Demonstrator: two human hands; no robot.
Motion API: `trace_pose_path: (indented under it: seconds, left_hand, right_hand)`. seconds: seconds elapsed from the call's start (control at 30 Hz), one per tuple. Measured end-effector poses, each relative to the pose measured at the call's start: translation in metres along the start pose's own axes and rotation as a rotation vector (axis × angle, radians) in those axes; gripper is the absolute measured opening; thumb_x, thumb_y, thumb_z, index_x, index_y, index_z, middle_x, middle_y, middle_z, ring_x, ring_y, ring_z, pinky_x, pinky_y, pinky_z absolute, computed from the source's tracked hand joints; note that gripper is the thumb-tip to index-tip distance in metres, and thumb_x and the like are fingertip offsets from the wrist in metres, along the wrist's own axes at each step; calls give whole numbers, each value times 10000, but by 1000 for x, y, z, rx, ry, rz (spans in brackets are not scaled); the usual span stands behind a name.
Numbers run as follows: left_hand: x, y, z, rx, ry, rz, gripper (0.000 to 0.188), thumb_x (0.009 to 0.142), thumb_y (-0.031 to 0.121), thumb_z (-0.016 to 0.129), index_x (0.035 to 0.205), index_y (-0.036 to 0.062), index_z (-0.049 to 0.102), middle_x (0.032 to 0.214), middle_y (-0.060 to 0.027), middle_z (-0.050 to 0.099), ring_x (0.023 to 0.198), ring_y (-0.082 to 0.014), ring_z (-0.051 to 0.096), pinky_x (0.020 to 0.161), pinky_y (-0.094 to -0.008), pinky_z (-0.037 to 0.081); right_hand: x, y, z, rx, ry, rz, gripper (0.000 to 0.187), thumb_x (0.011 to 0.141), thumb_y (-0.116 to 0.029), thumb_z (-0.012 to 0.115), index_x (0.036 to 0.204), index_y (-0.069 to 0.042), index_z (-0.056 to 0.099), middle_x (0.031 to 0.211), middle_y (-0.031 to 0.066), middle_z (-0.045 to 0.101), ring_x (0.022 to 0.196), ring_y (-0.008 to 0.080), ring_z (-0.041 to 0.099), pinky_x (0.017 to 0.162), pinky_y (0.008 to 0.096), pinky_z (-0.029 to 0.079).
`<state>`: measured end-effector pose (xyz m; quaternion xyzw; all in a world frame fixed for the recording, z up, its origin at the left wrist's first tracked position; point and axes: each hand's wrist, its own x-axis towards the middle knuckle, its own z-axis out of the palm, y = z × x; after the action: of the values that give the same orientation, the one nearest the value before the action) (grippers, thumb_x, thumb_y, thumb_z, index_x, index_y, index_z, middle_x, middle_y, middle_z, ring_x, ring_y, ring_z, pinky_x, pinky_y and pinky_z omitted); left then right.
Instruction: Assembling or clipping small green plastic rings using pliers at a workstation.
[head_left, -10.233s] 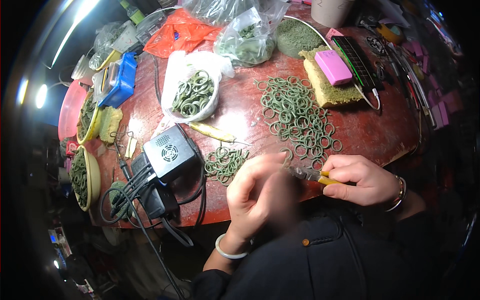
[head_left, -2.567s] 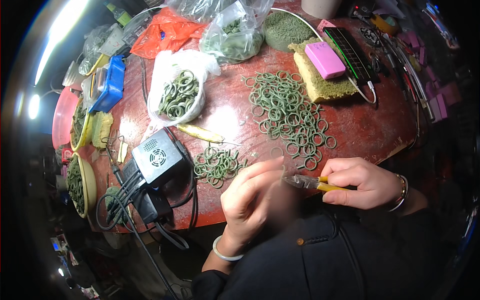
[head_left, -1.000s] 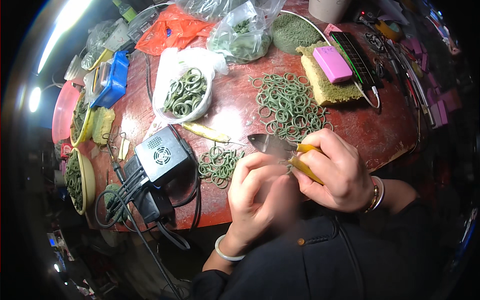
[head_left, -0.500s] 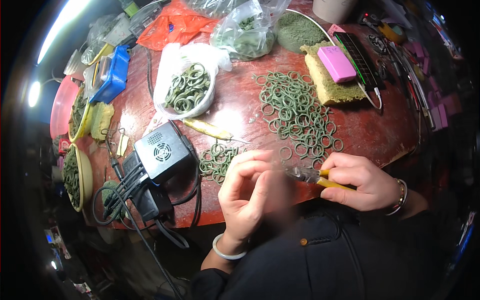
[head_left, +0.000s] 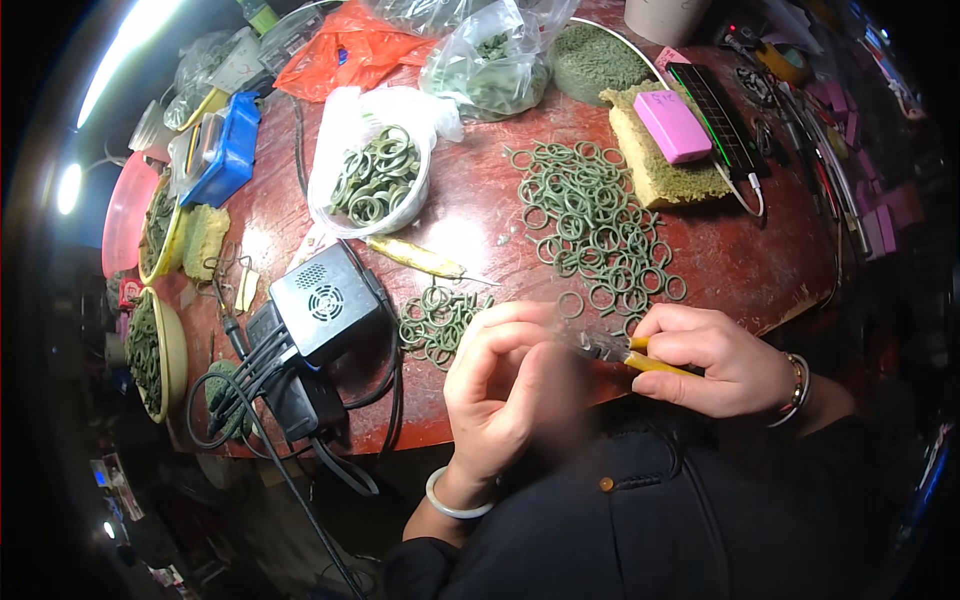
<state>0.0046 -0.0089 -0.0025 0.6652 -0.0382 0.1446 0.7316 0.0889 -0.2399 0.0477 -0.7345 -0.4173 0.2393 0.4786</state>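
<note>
My right hand (head_left: 715, 362) is wrapped round the yellow handles of a pair of pliers (head_left: 658, 364), whose grey jaws point left and are blurred. Facing the jaws, my left hand (head_left: 497, 385) has its fingers bent in toward the thumb. A dark smear covers its fingertips, so whatever they pinch is hidden. Just beyond the hands lies a wide heap of green wax-like rings (head_left: 590, 225), some with short stems. A smaller pile of green rings (head_left: 437, 325) sits beside my left hand.
A white tub (head_left: 415, 195) of thicker green rings stands behind a yellow-handled pointed tool (head_left: 418, 257). At left, a black vented box (head_left: 325, 300) trails cables. Yellow sponge (head_left: 640, 160) carries a pink box (head_left: 673, 127) at the far right. A blue tray (head_left: 222, 155) stands far left.
The pliers and my right hand have shifted slightly left, toward my left hand. My left hand has moved a little to the right. The ring piles look the same.
</note>
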Motion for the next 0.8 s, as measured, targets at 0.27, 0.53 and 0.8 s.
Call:
trace_pose_path:
  seconds: [0.27,0.53,0.8]
  left_hand:
    - [0,3,1,61,-6,-1,88,968,-23,612,1054,-33,630,1216,-172,617,1080,-195,608,980,-333,461]
    - [0,1,0,100,-34,3,86,966,-34,607,1049,-34,630,1223,-177,611,1094,-198,603,993,-339,453]
    - [-7,12,1,55,124,-161,124,909,-55,661,1030,-25,665,1206,-153,622,1043,-192,612,871,-299,504]
  right_hand:
    - [1,2,0,12,5,1,293,952,-220,707,806,16,613,868,143,559,766,283,575,685,376,465]
    - [1,2,-4,-37,-15,10,270,937,-213,720,803,2,624,794,138,567,709,312,583,632,389,457]
    - [-4,2,-9,16,8,37,270,939,-203,717,814,19,627,819,133,567,731,278,572,665,372,454]
